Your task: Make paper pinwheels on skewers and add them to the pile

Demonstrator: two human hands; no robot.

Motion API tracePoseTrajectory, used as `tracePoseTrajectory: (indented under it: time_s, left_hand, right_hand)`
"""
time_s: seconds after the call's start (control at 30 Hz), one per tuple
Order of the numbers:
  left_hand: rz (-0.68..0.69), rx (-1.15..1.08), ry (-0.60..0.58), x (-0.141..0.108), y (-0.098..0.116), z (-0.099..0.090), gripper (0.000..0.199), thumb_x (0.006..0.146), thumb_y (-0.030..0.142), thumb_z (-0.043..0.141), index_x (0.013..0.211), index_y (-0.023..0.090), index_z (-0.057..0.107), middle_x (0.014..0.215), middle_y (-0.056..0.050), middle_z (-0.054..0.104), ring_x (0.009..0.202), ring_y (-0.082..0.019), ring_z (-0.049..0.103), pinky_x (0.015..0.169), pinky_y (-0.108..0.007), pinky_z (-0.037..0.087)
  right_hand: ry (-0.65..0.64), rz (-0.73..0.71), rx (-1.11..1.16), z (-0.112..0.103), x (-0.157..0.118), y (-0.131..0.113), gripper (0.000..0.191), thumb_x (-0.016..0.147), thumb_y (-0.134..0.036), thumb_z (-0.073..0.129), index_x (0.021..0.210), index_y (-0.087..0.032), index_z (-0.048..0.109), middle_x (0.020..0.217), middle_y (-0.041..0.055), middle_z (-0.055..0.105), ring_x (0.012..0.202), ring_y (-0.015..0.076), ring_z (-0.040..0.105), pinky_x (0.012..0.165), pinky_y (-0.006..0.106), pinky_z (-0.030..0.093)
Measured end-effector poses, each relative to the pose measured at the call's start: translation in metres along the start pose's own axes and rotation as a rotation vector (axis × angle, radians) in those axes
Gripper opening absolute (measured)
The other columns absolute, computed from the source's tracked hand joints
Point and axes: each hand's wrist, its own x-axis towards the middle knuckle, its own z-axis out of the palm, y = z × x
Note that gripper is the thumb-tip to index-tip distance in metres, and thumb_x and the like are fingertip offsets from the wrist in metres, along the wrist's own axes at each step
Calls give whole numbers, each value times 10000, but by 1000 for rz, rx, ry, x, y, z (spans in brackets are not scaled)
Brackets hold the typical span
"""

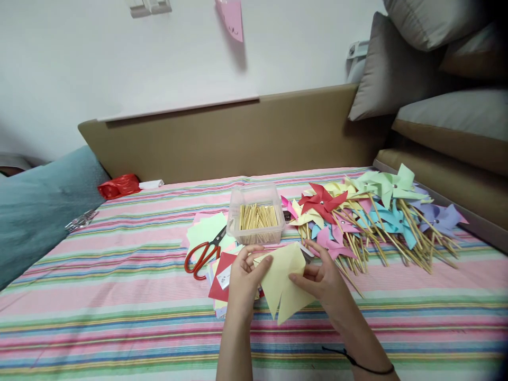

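Observation:
A pale yellow paper (283,275) with slits cut into it is held up between both hands. My left hand (248,272) pinches its left edge between thumb and fingers. On the right side, my right hand (319,275) grips the same paper, thumb in front and fingers partly hidden behind. Just beyond the hands stands a clear plastic box (234,233) holding many short wooden sticks (257,216). Red-handled scissors (202,256) lie on light green paper (204,233), left of the box. Red paper (220,283) is beside my left hand.
Finished paper pinwheels on sticks (392,185) are heaped at the right on the striped cloth (138,301). A red bag (119,187) and a white item lie at the back left. Grey cushions (397,69) are stacked at the right.

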Motion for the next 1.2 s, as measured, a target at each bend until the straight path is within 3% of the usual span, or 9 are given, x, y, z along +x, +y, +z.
tracePoseTrajectory:
  time_s: [0.1,0.27,0.5,0.67,0.83,0.93,1.07,1.2]
  left_hand:
    - [19,44,-48,0,2,-4,464,579,336,831,925,173,568,819,-51,712,638,-134,631,572,-219,476]
    - [-7,173,-199,1,0,-11,448,611,261,815,970,171,563,854,-62,713,679,-121,626,600,-209,462]
    - [4,207,-285,-1,2,-14,349,693,229,742,984,171,558,857,-63,710,712,-132,626,604,-216,440]
    - [-13,239,-395,-9,12,-11,241,792,316,668,946,164,560,853,-74,716,801,-146,630,667,-229,437]
    - [-38,246,-380,-9,9,-7,322,716,336,745,927,165,574,713,-24,678,650,-118,597,594,-222,411]
    - [3,284,-353,-8,5,-5,385,627,246,809,923,169,575,772,-27,681,713,-129,616,652,-234,444]
    - [39,370,-362,-6,3,-6,369,654,204,776,961,177,572,926,-61,686,784,-143,623,694,-257,464]
    - [53,452,-373,-4,2,-9,311,700,194,724,968,174,568,928,-70,683,804,-156,627,712,-277,474]
  right_hand:
    - [-105,86,-21,-6,-1,-1,1103,525,-372,864,1408,-197,225,708,26,727,677,235,690,624,321,520]
    - [-244,172,-66,-14,-2,-1,1045,573,-304,833,1400,-202,203,711,10,725,695,220,696,635,306,503]
    - [-255,175,-109,-17,2,3,1000,604,-285,814,1394,-215,206,699,-4,715,673,204,687,622,293,487]
    - [-211,158,-56,-14,0,0,1035,570,-327,833,1396,-207,220,701,4,714,662,209,682,606,295,490]
    - [-194,163,-46,-11,-3,-4,1008,580,-317,823,1392,-206,236,678,-7,705,620,185,667,565,260,454]
    - [-215,172,-51,-12,-3,-5,1015,577,-292,822,1395,-206,228,679,-10,709,613,175,664,570,251,450]
    - [-235,171,-51,-13,-3,-5,997,598,-284,809,1395,-197,218,706,6,722,629,179,671,588,262,458]
    - [-244,176,-85,-15,-2,-4,981,600,-272,808,1385,-197,223,699,0,723,634,174,670,612,268,466]
